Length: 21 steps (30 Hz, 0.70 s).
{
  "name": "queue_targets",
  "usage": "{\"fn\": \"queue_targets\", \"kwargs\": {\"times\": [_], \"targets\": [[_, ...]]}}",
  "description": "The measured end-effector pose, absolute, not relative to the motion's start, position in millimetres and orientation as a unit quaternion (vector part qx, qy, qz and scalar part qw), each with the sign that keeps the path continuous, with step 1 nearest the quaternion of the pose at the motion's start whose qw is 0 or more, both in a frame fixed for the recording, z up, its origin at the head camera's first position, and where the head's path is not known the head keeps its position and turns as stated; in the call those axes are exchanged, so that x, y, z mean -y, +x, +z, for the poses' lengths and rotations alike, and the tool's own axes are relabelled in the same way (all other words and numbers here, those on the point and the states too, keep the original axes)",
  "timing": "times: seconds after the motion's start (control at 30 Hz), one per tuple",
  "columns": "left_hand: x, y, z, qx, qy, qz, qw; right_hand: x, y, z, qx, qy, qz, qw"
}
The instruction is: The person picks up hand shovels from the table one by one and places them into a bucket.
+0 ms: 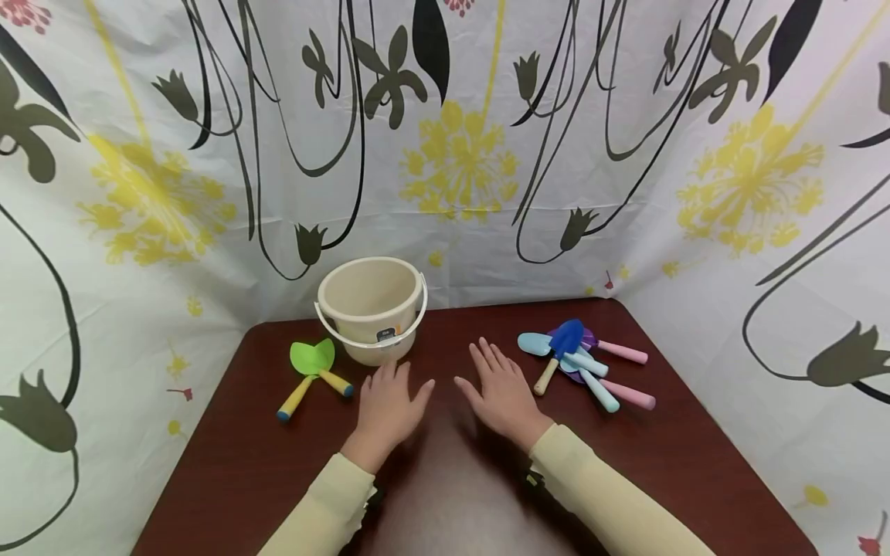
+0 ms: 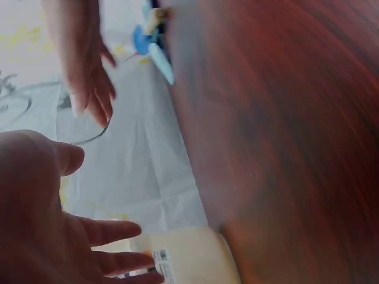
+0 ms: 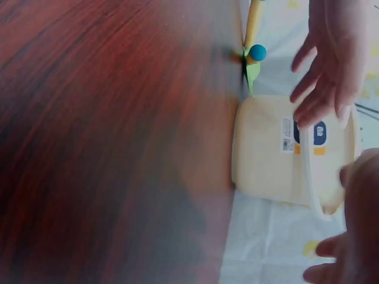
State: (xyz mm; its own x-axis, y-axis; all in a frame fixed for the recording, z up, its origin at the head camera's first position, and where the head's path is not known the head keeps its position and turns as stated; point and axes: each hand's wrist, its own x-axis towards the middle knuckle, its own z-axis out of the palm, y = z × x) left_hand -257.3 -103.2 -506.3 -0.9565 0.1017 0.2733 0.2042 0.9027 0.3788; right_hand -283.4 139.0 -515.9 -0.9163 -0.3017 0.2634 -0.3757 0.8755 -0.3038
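Both hands hover over the dark table with fingers spread and nothing in them. My left hand (image 1: 391, 405) is in front of a cream bucket (image 1: 371, 332), its fingertips overlapping the bucket's lower edge in the head view. The bucket's white handle (image 1: 375, 344) hangs down across its front. To the left lie two green toy shovels (image 1: 312, 357) with yellow, blue-tipped handles, one crossing the other. My right hand (image 1: 502, 394) is left of a heap of toy shovels. A blue shovel (image 1: 567, 337) with a wooden handle tops the heap, over light blue and purple ones.
The dark red-brown table (image 1: 445, 479) has rounded far corners. A white curtain (image 1: 459, 255) with yellow flowers and dark leaves rises close behind it and along both sides. Pink handles (image 1: 629, 394) of the purple shovels point toward the table's right edge.
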Motion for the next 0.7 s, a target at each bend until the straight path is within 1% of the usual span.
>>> {"fn": "queue_targets", "kwargs": {"times": [0.13,0.23,0.53,0.7], "targets": [[118,-262,-498,0.949,-0.067,-0.275,0.139,-137,-296,-517,0.949,0.178,0.226,0.131],[133,-266,-489,0.933,-0.052,-0.323,0.153,-135,-307,-515,0.938,0.174,0.270,0.131],[184,-284,-460,0.886,0.040,-0.422,0.189,-122,-340,-505,0.900,0.160,0.398,0.080],[213,-302,-452,0.853,0.081,-0.460,0.232,-115,-354,-491,0.871,0.145,0.468,0.036]]}}
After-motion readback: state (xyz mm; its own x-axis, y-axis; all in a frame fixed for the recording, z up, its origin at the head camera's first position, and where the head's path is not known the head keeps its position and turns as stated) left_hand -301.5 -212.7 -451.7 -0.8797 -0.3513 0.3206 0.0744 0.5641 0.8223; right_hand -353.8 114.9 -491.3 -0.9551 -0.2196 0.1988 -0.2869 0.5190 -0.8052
